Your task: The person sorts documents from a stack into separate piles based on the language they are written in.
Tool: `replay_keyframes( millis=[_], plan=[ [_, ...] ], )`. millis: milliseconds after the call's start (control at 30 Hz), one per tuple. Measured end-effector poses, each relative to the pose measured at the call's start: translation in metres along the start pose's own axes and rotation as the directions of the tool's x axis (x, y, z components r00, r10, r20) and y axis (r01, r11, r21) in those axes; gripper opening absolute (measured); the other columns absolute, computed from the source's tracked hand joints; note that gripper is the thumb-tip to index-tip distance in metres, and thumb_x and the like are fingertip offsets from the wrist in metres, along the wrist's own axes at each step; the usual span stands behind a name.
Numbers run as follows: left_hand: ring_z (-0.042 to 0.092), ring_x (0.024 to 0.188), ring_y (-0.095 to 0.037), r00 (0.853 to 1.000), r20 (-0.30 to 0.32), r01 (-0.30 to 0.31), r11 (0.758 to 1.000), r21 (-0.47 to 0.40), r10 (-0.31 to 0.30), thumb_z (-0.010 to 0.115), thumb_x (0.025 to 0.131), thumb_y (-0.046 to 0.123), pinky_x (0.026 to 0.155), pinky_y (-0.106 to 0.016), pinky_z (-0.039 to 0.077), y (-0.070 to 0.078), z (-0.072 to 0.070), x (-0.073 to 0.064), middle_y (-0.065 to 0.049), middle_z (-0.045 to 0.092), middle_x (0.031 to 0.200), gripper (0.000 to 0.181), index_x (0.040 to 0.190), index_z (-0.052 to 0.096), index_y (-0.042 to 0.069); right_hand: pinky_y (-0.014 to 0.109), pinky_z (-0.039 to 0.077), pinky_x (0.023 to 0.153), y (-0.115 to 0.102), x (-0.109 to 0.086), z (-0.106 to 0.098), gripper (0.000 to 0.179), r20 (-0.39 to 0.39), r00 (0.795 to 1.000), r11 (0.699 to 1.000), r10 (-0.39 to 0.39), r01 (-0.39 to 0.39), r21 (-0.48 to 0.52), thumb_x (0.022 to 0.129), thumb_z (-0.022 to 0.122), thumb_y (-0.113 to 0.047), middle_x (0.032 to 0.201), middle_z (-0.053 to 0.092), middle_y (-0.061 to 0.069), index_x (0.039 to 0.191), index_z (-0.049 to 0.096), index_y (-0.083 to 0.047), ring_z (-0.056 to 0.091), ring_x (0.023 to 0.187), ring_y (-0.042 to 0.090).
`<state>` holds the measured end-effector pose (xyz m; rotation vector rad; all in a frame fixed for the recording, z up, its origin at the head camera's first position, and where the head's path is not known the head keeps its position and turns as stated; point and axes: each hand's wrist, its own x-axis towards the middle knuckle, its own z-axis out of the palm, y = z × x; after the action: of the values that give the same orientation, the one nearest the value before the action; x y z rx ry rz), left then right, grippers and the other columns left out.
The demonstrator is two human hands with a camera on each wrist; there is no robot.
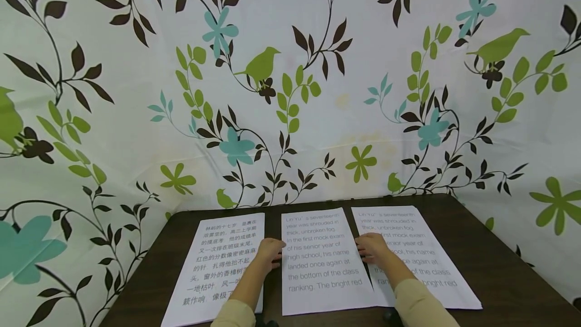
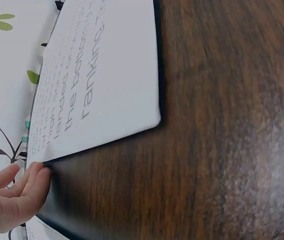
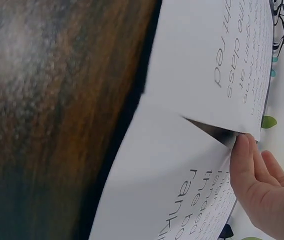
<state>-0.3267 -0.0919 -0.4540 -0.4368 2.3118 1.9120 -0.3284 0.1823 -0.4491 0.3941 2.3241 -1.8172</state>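
Observation:
A white sheet of paper [image 1: 317,260] printed with large English text lies in the middle of the dark table. At its left edge is my left hand [image 1: 270,253], fingertips right at the paper's side and thumb held apart in the left wrist view. My right hand [image 1: 374,249] is at the opposite edge, over part of the right-hand English sheet [image 1: 436,276]. In the right wrist view, its fingers [image 3: 242,155] touch the edge where the two English sheets meet, thumb apart. The sheets' lower corners overlap there, with a narrow dark gap between them farther up.
A paper with Chinese text [image 1: 213,271] lies to the left, partly covered by my left forearm. Dark wood tabletop [image 1: 154,266] shows around the papers. A white cloth [image 1: 308,165] printed with leaves and birds hangs behind the table's far edge.

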Motion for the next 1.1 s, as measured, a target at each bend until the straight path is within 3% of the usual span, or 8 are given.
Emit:
replay_keyframes(
  millis=[333,467,700,1100],
  plan=[
    [0.050,0.093,-0.037,0.997,0.027,-0.064,0.994,-0.093,0.067,0.050,0.078,-0.002,0.070,-0.040,0.047,-0.002,-0.001,-0.001,-0.027,0.047,0.103,0.042,0.115,0.038,-0.016,0.032,0.046,0.064,-0.001,-0.003,0.010,0.041,-0.015,1.000,1.000,-0.026,0.026,-0.017,0.081,0.052,-0.007,0.092,0.054,0.018,0.115,0.043,0.013,0.054,0.077,0.024],
    [0.053,0.083,-0.032,0.992,0.062,-0.107,0.992,-0.065,0.111,0.050,0.074,-0.008,0.066,-0.036,0.048,-0.009,-0.001,-0.002,-0.024,0.050,0.095,0.042,0.113,0.040,-0.018,0.031,0.047,0.060,0.002,-0.004,0.014,0.038,0.013,0.998,0.998,-0.060,0.061,-0.029,0.080,0.050,-0.003,0.084,0.057,0.014,0.114,0.043,0.014,0.056,0.067,0.020],
    [0.058,0.066,-0.020,0.985,0.082,-0.151,0.988,-0.010,0.152,0.049,0.071,-0.010,0.057,-0.033,0.049,-0.018,-0.003,-0.005,-0.013,0.058,0.079,0.031,0.101,0.052,-0.015,0.031,0.048,0.057,0.005,-0.004,0.017,0.032,0.030,0.995,0.994,-0.098,0.100,-0.046,0.077,0.047,0.001,0.077,0.059,0.010,0.108,0.051,0.011,0.058,0.064,0.020],
    [0.057,0.067,-0.020,0.988,0.056,-0.145,0.989,-0.001,0.144,0.050,0.070,-0.010,0.057,-0.033,0.048,-0.017,-0.006,-0.006,-0.012,0.058,0.082,0.038,0.108,0.051,-0.013,0.031,0.048,0.055,0.005,-0.003,0.018,0.030,-0.004,0.995,0.993,-0.100,0.100,-0.067,0.079,0.048,-0.001,0.077,0.057,0.010,0.106,0.052,0.010,0.056,0.063,0.019]
  ],
)
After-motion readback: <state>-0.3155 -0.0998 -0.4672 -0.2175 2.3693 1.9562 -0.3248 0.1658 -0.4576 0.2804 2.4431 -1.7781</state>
